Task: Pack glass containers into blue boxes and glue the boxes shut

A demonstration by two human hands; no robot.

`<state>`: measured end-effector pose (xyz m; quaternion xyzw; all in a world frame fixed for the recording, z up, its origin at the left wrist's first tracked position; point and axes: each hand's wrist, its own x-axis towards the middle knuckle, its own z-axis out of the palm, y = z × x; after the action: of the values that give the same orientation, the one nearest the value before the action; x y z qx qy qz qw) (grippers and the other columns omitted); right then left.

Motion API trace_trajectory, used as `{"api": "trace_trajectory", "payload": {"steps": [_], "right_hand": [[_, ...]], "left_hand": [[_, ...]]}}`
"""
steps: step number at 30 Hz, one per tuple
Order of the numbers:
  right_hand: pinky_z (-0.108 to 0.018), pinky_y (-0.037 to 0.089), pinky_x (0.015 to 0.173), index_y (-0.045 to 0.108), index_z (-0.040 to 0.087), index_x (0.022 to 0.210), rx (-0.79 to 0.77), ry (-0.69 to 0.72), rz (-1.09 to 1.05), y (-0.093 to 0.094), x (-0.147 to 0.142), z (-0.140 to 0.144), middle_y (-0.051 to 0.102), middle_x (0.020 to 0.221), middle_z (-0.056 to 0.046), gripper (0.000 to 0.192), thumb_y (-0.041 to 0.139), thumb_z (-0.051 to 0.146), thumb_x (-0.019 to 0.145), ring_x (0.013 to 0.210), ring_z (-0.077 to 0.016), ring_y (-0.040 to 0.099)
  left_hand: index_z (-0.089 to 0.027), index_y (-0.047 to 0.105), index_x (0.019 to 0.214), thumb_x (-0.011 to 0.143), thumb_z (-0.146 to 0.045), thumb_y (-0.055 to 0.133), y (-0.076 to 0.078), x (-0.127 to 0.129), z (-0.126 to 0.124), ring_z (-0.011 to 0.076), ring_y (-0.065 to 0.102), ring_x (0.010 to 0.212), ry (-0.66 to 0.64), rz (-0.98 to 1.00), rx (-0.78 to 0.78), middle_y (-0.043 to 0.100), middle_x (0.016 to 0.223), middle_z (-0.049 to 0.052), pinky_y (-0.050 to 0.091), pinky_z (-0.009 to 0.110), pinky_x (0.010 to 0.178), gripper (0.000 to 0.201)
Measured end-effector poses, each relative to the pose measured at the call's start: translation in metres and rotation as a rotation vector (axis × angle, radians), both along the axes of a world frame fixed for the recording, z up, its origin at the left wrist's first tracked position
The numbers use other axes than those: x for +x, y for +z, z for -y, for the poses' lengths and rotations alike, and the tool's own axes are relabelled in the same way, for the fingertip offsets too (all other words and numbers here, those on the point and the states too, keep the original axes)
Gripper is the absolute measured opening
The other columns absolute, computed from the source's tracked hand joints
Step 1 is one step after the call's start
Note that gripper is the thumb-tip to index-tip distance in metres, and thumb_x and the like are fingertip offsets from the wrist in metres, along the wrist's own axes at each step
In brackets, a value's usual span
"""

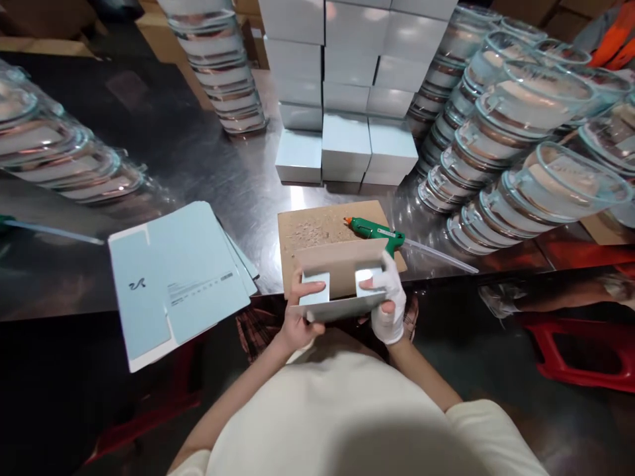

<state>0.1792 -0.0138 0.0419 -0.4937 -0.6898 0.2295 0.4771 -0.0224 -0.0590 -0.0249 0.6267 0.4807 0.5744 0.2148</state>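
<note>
Both my hands hold a partly folded pale blue carton (342, 284) at the near edge of the steel table. My bare left hand (297, 311) grips its left end, thumb pressing one small end flap down. My right hand (389, 301), in a white glove, grips the right end with its thumb on the other flap. The carton's brown inner side faces me. Just behind it a green hot glue gun (374, 231) lies on a brown cardboard pad (312, 228) speckled with glue crumbs.
A pile of flat pale blue carton blanks (173, 277) lies at the left. Finished blue boxes (347, 86) are stacked at the back centre. Stacks of glass dishes (510, 132) lean at right, more glass dishes (59, 152) at left. Red stools (580, 350) stand on the floor.
</note>
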Motion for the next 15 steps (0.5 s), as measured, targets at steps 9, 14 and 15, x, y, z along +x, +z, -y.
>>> {"api": "trace_trajectory", "payload": {"steps": [9, 14, 15], "right_hand": [[-0.042, 0.059, 0.103, 0.043, 0.025, 0.148, -0.117, -0.144, -0.359, -0.006, 0.016, -0.001, 0.060, 0.150, -0.018, 0.059, 0.062, 0.037, 0.094, 0.123, -0.0245, 0.071], [-0.046, 0.058, 0.096, 0.069, 0.019, 0.097, -0.406, -0.392, 0.257, 0.007, 0.059, -0.048, 0.075, 0.105, -0.016, 0.044, 0.064, 0.061, 0.090, 0.096, -0.0286, 0.074], [-0.045, 0.058, 0.093, 0.068, 0.019, 0.090, -0.498, -0.407, 0.346, 0.009, 0.063, -0.060, 0.076, 0.099, -0.015, 0.042, 0.073, 0.060, 0.082, 0.094, -0.0301, 0.073]], "left_hand": [[-0.027, 0.070, 0.117, 0.093, -0.050, 0.073, 0.031, -0.005, -0.012, 0.0240, 0.069, 0.106, -0.171, -0.135, 0.103, 0.069, 0.115, 0.010, 0.058, 0.037, 0.091, 0.034], [-0.025, 0.076, 0.104, 0.093, -0.048, 0.074, 0.033, -0.028, -0.010, 0.0247, 0.067, 0.106, -0.004, -0.103, -0.006, 0.073, 0.104, 0.006, 0.056, 0.037, 0.093, 0.026], [-0.025, 0.076, 0.104, 0.092, -0.049, 0.074, 0.032, -0.030, -0.009, 0.0251, 0.067, 0.106, -0.003, -0.104, -0.033, 0.073, 0.102, 0.006, 0.056, 0.038, 0.095, 0.027]]}}
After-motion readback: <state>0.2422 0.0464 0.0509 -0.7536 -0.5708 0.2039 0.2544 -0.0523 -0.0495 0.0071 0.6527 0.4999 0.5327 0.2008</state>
